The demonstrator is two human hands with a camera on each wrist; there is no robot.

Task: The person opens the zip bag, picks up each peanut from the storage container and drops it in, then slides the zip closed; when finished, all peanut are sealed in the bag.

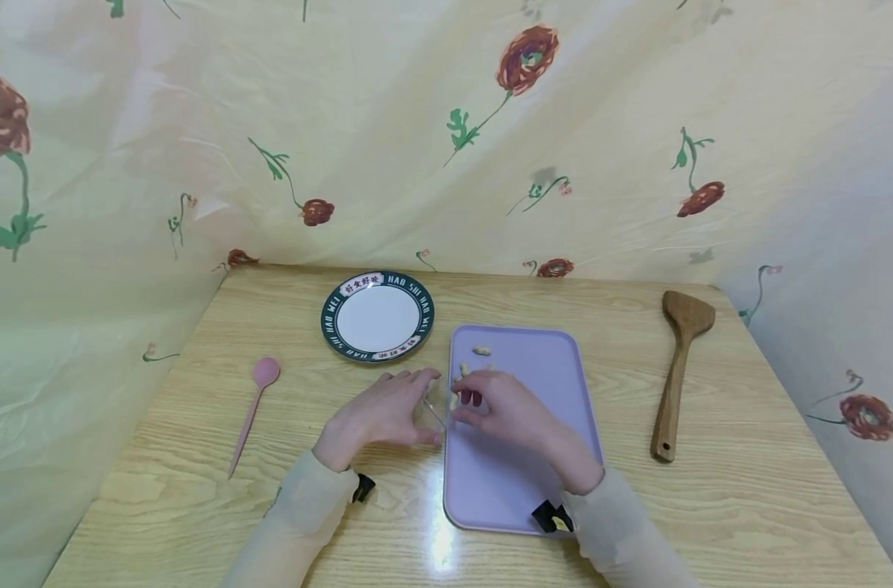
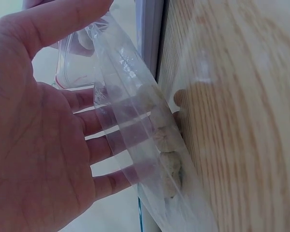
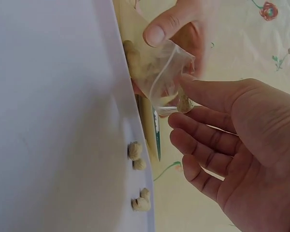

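My left hand [image 1: 380,411] holds a clear zip bag [image 2: 130,82] at the left edge of the lilac tray [image 1: 545,367]. Its thumb is on one side of the bag and the fingers spread along the other. Several peanuts [image 2: 169,169] show through the plastic in the left wrist view. Over the tray's left side, my right hand [image 1: 508,412] pinches one peanut [image 3: 184,100] between thumb and forefinger, right at the bag's mouth. The other fingers are loosely bent. A few loose peanuts [image 3: 140,203] lie on the tray near its edge.
A white plate with a dark green lettered rim [image 1: 377,356] stands behind my left hand. On the far left lies a pink spoon [image 1: 266,372]; a wooden spatula [image 1: 677,367] lies right of the tray. Flowered cloth [image 1: 388,147] hangs behind the wooden table [image 1: 755,490].
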